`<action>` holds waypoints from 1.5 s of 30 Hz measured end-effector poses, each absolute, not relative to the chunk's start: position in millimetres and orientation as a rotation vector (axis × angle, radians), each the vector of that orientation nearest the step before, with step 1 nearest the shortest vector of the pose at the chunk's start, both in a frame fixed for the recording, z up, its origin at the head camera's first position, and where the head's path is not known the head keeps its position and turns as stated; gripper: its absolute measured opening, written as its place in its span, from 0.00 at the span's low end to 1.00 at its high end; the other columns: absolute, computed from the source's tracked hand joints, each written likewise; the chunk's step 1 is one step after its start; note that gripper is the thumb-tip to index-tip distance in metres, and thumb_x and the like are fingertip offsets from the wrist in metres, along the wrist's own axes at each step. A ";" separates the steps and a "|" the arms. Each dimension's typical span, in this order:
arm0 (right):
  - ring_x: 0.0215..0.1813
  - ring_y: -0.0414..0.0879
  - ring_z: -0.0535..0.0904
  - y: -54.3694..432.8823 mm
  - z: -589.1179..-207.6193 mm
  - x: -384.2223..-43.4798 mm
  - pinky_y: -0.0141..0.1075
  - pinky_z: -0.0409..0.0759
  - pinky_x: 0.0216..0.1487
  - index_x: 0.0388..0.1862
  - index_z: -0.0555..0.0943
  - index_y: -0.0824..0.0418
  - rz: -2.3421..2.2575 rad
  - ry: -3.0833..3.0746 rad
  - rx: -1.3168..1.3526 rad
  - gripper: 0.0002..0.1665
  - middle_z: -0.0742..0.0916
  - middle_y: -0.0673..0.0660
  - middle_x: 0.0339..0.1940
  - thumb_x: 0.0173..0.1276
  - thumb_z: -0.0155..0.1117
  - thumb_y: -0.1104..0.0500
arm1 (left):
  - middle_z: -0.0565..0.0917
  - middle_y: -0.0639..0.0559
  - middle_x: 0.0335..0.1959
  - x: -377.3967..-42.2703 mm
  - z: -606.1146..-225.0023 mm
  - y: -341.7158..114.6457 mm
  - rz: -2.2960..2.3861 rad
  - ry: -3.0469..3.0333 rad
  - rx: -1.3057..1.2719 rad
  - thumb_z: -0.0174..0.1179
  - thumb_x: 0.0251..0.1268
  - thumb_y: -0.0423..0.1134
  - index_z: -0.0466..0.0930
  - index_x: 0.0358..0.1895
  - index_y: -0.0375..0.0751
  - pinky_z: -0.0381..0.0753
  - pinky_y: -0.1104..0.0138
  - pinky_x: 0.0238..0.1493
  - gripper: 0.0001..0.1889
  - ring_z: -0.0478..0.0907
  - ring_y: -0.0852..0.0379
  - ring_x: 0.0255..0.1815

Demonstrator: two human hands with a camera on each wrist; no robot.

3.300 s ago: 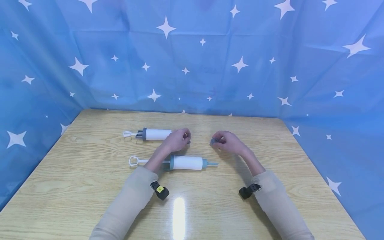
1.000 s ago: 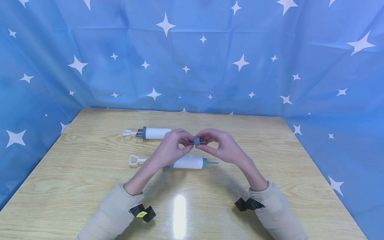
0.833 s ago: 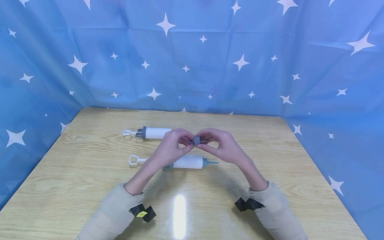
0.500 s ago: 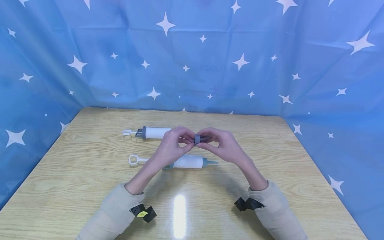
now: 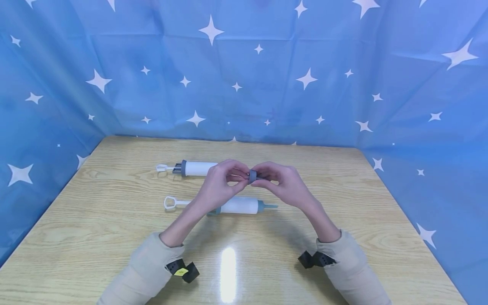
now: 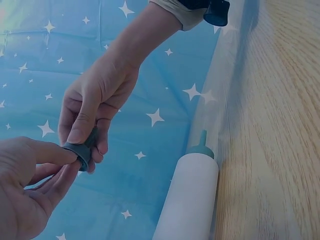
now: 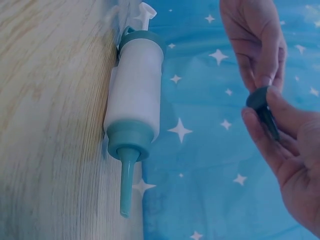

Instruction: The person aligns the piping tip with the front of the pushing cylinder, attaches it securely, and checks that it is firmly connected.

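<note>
Above the table, both hands meet at a small grey nozzle cap point(image 5: 252, 176), a ring with a narrow spout. My right hand point(image 5: 284, 182) pinches its rim between thumb and fingers, the spout point(image 7: 269, 124) pointing in toward the palm. From the other side, my left hand point(image 5: 221, 180) pinches at the cap's open end; its fingertips partly cover it in the left wrist view. Below the hands lies a white and teal icing syringe point(image 5: 240, 206) with its nozzle point(image 7: 127, 180) fitted. Behind the left hand lies a second syringe, white and grey point(image 5: 199, 169).
Both syringes have white pull handles point(image 5: 170, 203) pointing left; the left forearm crosses over the nearer one. The wooden table point(image 5: 381, 237) ends at a blue star-patterned curtain point(image 5: 267, 101) at the back and sides.
Since 3.3 s ago the hands have come together, the right bringing the cap leftward. A dark piece that showed between the left fingertips and the ring is now hidden; the cap has shifted slightly right.
</note>
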State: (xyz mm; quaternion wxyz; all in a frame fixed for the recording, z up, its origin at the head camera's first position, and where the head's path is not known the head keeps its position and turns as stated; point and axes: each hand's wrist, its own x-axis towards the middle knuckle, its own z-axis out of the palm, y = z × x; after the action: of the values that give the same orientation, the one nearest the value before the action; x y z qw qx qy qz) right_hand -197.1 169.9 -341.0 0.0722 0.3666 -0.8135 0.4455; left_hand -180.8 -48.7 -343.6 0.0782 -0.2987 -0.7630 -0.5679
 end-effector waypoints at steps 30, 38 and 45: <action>0.40 0.43 0.87 170.5 -338.4 -193.4 0.35 0.86 0.43 0.53 0.84 0.64 1.270 -2.359 1.197 0.19 0.89 0.54 0.45 0.63 0.72 0.71 | 0.83 0.47 0.49 -180.0 -345.3 -49.3 -1.803 -2.418 -0.881 0.65 0.71 0.40 0.78 0.56 0.37 0.84 0.67 0.48 0.16 0.86 0.56 0.47; 0.37 0.43 0.86 171.2 -336.2 -192.6 0.36 0.86 0.39 0.53 0.84 0.65 1.250 -2.392 1.182 0.17 0.89 0.56 0.44 0.65 0.69 0.72 | 0.83 0.45 0.49 -179.6 -341.9 -50.3 -1.806 -2.418 -0.885 0.66 0.69 0.36 0.77 0.54 0.34 0.84 0.68 0.49 0.16 0.85 0.54 0.47; 0.27 0.40 0.81 170.7 -334.4 -191.2 0.34 0.83 0.29 0.51 0.85 0.65 1.214 -2.436 1.141 0.13 0.88 0.52 0.35 0.69 0.66 0.71 | 0.83 0.47 0.46 -179.6 -339.6 -51.9 -1.766 -2.422 -0.884 0.67 0.68 0.37 0.76 0.52 0.36 0.83 0.67 0.50 0.15 0.84 0.55 0.46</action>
State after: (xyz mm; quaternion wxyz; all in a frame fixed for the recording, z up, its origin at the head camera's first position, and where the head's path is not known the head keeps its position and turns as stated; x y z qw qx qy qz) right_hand -191.2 170.7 -334.4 0.0952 0.3848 -0.8217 0.4095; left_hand -179.6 -51.9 -339.6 0.0082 -0.2828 -0.7749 -0.5652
